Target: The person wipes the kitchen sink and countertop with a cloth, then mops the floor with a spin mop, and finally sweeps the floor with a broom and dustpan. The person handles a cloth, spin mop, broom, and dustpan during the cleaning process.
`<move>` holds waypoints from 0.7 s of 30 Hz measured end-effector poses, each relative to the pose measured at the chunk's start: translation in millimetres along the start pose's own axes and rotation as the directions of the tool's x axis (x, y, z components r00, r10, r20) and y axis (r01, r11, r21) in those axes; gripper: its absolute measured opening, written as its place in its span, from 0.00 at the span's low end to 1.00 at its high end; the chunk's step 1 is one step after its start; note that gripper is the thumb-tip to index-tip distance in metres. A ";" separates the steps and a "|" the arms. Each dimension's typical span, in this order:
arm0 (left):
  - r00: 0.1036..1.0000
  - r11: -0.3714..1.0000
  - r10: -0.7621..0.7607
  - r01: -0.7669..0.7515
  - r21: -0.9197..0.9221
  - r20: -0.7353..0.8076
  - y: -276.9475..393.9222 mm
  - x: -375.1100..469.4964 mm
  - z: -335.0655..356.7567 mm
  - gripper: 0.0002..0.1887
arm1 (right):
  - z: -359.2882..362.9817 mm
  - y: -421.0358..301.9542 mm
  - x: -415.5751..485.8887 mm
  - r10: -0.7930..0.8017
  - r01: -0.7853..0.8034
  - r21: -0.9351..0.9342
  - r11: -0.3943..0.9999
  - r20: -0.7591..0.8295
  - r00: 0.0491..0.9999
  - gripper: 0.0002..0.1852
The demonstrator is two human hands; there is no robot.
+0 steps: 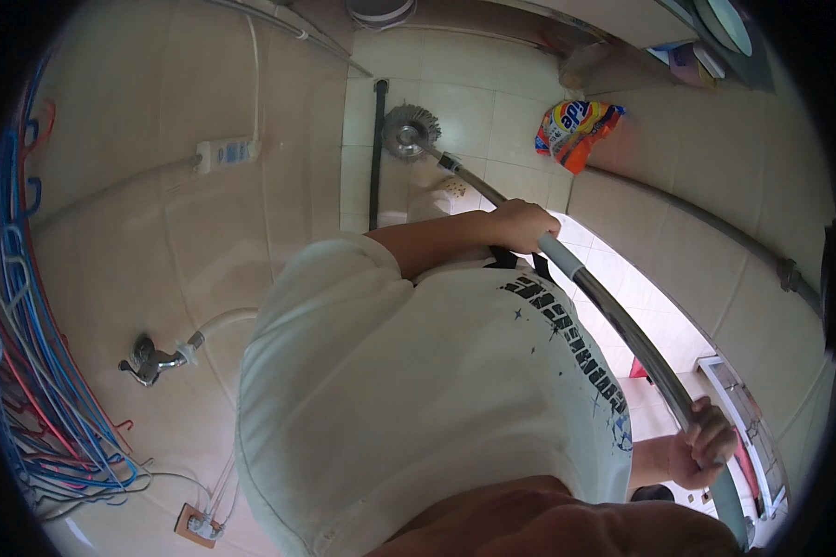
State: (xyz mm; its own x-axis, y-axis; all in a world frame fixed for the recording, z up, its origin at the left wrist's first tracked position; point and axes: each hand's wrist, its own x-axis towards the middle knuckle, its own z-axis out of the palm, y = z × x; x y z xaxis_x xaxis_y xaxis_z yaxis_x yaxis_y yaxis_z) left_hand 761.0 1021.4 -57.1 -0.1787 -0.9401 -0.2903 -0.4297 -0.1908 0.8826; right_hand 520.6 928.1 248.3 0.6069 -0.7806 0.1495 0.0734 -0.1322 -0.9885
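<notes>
A long metal mop pole (616,320) runs slantwise across my front, held in both hands. My left hand (526,226) grips it at the edge of a grey sleeve, in front of my waist. Farther up, near the pole's upper end, my right hand (703,445) has its fingers wrapped around the shaft. At the far end the round mop head (411,132), with grey fringe around a metal centre, rests on the tiled floor (456,104). It lies right beside a black pipe or bar (378,157).
An orange printed bag (577,132) lies against the right wall, where a grey pipe (703,212) runs. On the left wall are a tap (152,361) with a hose, a power strip (226,154), a plugged socket (198,526) and many blue and red hangers (35,390).
</notes>
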 end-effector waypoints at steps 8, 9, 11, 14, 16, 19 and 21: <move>0.989 0.996 -0.063 0.070 0.048 -0.136 6.8 -26.7 -36.4 0.10 | -12.0 6.7 2.6 0.002 0.030 0.186 0.982 -0.173 0.985 0.13; 0.986 0.995 -0.084 0.090 0.035 -0.146 -2.6 -30.4 -37.6 0.10 | -7.1 15.1 5.5 0.028 -0.003 0.211 0.977 -0.111 0.993 0.12; 0.976 0.989 -0.140 0.147 0.028 -0.164 -27.1 -39.3 -34.2 0.11 | 12.1 37.9 6.2 0.020 0.004 0.198 0.980 -0.119 0.993 0.13; 0.962 0.978 -0.178 0.196 0.068 -0.205 -67.3 -49.5 -19.3 0.10 | 41.2 71.6 8.1 0.090 -0.107 0.113 0.988 0.144 0.986 0.15; 0.952 0.962 -0.247 0.263 0.068 -0.180 -86.3 -52.5 -9.1 0.08 | 50.4 83.1 10.3 0.183 -0.208 0.072 0.976 0.261 0.948 0.16; 0.955 0.988 -0.141 0.152 0.021 -0.260 -91.6 -46.7 7.3 0.07 | 44.8 79.1 12.2 0.134 -0.155 0.124 0.980 0.165 0.977 0.16; 0.964 0.985 -0.165 0.171 0.011 -0.207 -86.5 -43.4 17.0 0.08 | 36.0 72.9 14.2 0.151 -0.176 0.105 0.979 0.210 0.966 0.15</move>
State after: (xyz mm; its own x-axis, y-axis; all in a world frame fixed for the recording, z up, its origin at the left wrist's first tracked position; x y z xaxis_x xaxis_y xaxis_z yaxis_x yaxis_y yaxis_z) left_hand 790.8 1083.5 -127.1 0.0820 -0.9337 -0.3485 -0.4636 -0.3453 0.8160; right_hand 563.0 929.4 177.5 0.7634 -0.6459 -0.0095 0.0487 0.0722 -0.9962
